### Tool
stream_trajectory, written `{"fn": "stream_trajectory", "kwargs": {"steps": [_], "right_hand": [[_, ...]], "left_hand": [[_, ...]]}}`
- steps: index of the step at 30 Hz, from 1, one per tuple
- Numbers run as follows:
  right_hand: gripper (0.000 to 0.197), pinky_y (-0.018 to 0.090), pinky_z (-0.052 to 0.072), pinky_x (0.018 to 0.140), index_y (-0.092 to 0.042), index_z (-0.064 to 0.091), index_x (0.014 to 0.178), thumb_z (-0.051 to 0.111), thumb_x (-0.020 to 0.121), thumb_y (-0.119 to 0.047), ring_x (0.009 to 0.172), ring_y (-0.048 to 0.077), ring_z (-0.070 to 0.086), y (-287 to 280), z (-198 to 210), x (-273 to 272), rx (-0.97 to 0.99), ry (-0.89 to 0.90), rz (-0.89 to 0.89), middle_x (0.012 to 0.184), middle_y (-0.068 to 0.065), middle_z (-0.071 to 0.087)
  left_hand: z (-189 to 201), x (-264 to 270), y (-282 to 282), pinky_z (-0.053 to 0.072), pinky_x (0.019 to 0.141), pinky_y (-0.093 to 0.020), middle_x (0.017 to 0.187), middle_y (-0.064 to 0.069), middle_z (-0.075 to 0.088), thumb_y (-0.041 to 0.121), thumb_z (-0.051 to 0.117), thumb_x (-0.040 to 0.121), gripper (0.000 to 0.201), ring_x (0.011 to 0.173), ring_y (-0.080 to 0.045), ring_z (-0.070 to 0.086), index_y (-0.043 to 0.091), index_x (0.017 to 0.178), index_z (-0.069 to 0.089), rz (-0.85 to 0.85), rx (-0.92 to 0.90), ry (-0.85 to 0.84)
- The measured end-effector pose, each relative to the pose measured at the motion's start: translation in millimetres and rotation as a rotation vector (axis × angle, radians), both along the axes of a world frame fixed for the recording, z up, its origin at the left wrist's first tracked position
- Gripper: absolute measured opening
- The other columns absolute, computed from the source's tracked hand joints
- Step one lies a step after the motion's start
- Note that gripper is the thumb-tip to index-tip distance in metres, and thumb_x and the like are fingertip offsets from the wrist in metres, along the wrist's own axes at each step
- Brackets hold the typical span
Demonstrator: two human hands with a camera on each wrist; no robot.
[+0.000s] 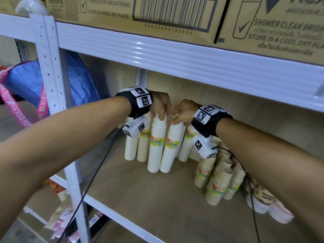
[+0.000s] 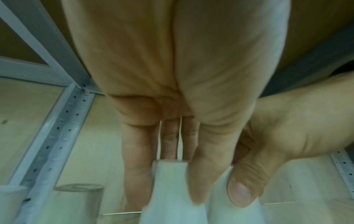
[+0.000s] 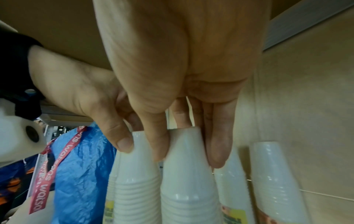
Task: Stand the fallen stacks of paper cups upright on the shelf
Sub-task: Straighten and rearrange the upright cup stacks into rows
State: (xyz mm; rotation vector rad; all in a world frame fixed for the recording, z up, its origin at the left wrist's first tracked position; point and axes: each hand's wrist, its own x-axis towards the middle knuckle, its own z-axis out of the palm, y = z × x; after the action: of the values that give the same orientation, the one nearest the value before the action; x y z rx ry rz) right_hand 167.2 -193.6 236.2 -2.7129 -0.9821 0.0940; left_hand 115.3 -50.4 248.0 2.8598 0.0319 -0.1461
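Two tall white paper cup stacks stand upright side by side at the front of the group on the wooden shelf (image 1: 157, 199). My left hand (image 1: 158, 118) grips the top of the left stack (image 1: 156, 148) from above. My right hand (image 1: 178, 121) grips the top of the right stack (image 1: 171, 149). The right wrist view shows my right hand (image 3: 187, 160) with thumb and fingers round its stack (image 3: 187, 189), and the left stack (image 3: 138, 189) beside it. In the left wrist view my left hand (image 2: 168, 197) pinches its stack top (image 2: 170, 177).
More white stacks (image 1: 130, 148) stand upright behind, against the back wall. Several brown cup stacks (image 1: 219, 181) lean together at the right, with patterned stacks (image 1: 263, 202) lying beyond them. The upper shelf beam (image 1: 175, 55) runs close above my hands. A blue bag (image 1: 78, 81) hangs left of the upright post (image 1: 52, 76).
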Motion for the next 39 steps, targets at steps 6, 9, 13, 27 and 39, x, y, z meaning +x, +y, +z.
{"fn": "stream_trajectory", "kwargs": {"steps": [6,9,13,27,39], "right_hand": [[0.038,0.024,0.048,0.054,-0.006,0.068,0.094,0.084,0.070,-0.030,0.066,0.018,0.061,-22,-5,17,0.007,-0.052,-0.121,0.088,0.008,0.068],[0.048,0.028,0.052,0.063,-0.004,0.068,0.109,0.083,0.072,-0.029,0.078,0.022,0.065,-31,-6,26,0.022,-0.073,-0.157,0.102,0.011,0.070],[0.045,0.026,0.049,0.067,-0.005,0.069,0.110,0.082,0.075,-0.030,0.090,0.024,0.069,-39,-8,36,0.035,-0.073,-0.191,0.106,0.010,0.070],[0.038,0.028,0.050,0.069,-0.004,0.070,0.108,0.081,0.077,-0.023,0.087,0.021,0.066,-41,-22,59,0.069,-0.032,-0.227,0.105,0.010,0.070],[0.029,0.030,0.055,0.077,-0.009,0.072,0.100,0.079,0.075,-0.023,0.094,0.023,0.068,-34,-22,60,0.089,-0.036,-0.192,0.100,0.007,0.071]], "left_hand": [[-5,25,-21,0.050,0.056,-0.021,0.100,0.000,0.060,0.003,0.070,0.083,0.034,0.077,-0.015,0.058,0.012,0.116,0.068,-0.070,0.066,-0.072],[-10,38,-26,0.058,0.080,-0.034,0.114,-0.001,0.065,0.006,0.072,0.080,0.036,0.099,-0.020,0.063,0.016,0.114,0.070,-0.083,0.080,-0.108],[-12,50,-34,0.052,0.091,-0.032,0.123,0.000,0.061,0.005,0.069,0.083,0.037,0.111,-0.020,0.058,0.016,0.119,0.068,-0.120,0.097,-0.161],[-27,79,-41,0.046,0.079,-0.026,0.123,-0.005,0.062,0.001,0.066,0.085,0.038,0.111,-0.020,0.058,0.012,0.121,0.066,-0.157,0.082,-0.153],[-27,85,-38,0.051,0.087,-0.031,0.118,-0.003,0.063,0.003,0.071,0.080,0.031,0.110,-0.021,0.060,0.018,0.107,0.071,-0.145,0.012,-0.177]]}}
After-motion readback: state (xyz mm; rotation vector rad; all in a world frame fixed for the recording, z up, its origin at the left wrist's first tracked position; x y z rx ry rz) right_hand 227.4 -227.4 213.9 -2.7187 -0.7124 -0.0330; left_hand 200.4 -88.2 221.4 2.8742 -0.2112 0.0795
